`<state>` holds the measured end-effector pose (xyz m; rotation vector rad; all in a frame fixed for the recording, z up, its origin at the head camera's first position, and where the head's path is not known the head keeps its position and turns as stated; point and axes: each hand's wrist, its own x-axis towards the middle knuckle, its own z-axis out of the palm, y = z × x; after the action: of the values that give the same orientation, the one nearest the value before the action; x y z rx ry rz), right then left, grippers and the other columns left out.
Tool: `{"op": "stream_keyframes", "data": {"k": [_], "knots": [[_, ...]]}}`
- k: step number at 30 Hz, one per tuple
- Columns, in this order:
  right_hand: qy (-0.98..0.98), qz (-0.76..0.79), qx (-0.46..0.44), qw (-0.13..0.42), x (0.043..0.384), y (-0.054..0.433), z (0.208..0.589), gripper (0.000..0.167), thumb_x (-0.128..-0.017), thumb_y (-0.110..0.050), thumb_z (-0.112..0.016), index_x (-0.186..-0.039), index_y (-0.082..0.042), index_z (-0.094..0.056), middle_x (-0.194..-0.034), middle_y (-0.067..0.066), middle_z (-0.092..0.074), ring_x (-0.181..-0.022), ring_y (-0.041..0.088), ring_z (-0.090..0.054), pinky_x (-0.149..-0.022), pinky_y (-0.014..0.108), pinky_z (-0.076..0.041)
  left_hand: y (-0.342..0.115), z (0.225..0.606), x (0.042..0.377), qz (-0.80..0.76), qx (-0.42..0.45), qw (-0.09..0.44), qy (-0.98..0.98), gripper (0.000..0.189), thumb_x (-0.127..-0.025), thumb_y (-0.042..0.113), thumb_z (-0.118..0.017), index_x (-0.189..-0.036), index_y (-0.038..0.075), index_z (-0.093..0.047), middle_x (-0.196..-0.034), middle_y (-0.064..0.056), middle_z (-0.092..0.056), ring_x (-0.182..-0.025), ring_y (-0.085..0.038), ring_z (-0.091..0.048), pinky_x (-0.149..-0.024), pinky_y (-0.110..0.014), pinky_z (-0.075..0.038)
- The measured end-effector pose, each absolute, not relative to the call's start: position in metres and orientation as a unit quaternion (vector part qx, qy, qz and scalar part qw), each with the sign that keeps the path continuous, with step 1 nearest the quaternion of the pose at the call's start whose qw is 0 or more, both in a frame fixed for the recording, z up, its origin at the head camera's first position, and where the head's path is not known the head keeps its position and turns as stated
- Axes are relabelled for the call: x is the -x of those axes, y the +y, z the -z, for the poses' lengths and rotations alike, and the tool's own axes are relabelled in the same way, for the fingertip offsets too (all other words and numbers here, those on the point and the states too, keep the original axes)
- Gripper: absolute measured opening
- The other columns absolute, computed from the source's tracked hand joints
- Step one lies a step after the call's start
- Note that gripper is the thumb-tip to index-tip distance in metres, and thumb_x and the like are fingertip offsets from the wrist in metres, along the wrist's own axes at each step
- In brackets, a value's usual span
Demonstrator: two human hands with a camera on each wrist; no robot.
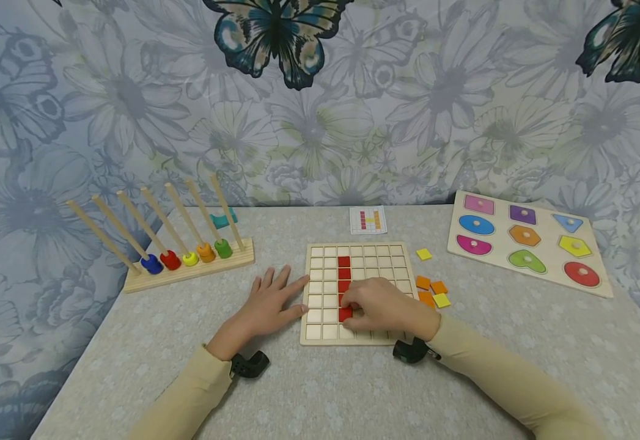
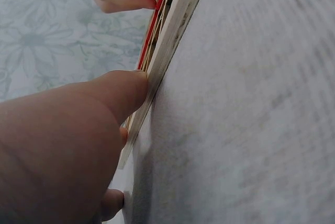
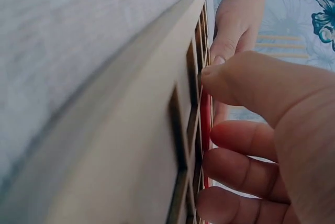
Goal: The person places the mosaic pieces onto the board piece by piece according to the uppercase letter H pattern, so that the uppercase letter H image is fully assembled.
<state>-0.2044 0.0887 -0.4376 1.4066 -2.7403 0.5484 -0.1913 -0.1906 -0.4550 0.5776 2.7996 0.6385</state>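
Note:
A wooden grid board (image 1: 386, 253) lies in the middle of the table, with a column of red tiles (image 1: 344, 273) set into it. My right hand (image 1: 353, 308) rests on the board's near part, its curled fingers and thumb pinching the lowest red tile (image 1: 345, 315). In the right wrist view the thumb tip (image 3: 209, 75) presses at the grid beside a red tile (image 3: 205, 119). My left hand (image 1: 286, 293) lies flat on the table, fingers spread and touching the board's left edge. The left wrist view shows its thumb (image 2: 131, 85) against that board edge (image 2: 172, 30).
Loose orange tiles (image 1: 438, 287) and yellow tiles (image 1: 423, 254) lie right of the board. A pattern card (image 1: 368, 220) sits behind it. A shape puzzle (image 1: 457, 244) is at the right, a peg stacker (image 1: 231, 256) with coloured rings at the left, a flowered wall behind.

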Motion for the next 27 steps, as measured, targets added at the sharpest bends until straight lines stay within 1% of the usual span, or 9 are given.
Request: {"op": "stream_keyframes", "data": {"k": [13,27], "knots": [[-0.878,-0.169,-0.447,0.003,0.2045,0.0889,0.4406,0.016,-0.081,-0.026,-0.080,-0.091,-0.013,-0.077,-0.078,-0.006,-0.061,-0.066,0.002,-0.046,-0.061,0.015,-0.037,-0.1910,0.4557,0.1916,-0.215,-0.198,0.106,0.950,0.063,-0.103,0.044,-0.058,-0.159,0.021,-0.039,-0.168,-0.028,-0.017,-0.153,-0.059,-0.004,-0.117,-0.078,-0.006],[-0.870,-0.184,-0.457,-0.001,0.2071,0.0905,0.4417,0.015,-0.081,-0.021,-0.079,-0.093,-0.012,-0.078,-0.081,-0.005,-0.064,-0.068,0.003,-0.048,-0.062,0.015,-0.040,-0.1917,0.4591,0.1918,-0.217,-0.199,0.099,0.950,0.063,-0.103,0.045,-0.058,-0.159,0.022,-0.039,-0.168,-0.028,-0.018,-0.153,-0.059,-0.004,-0.117,-0.078,-0.006]]}}
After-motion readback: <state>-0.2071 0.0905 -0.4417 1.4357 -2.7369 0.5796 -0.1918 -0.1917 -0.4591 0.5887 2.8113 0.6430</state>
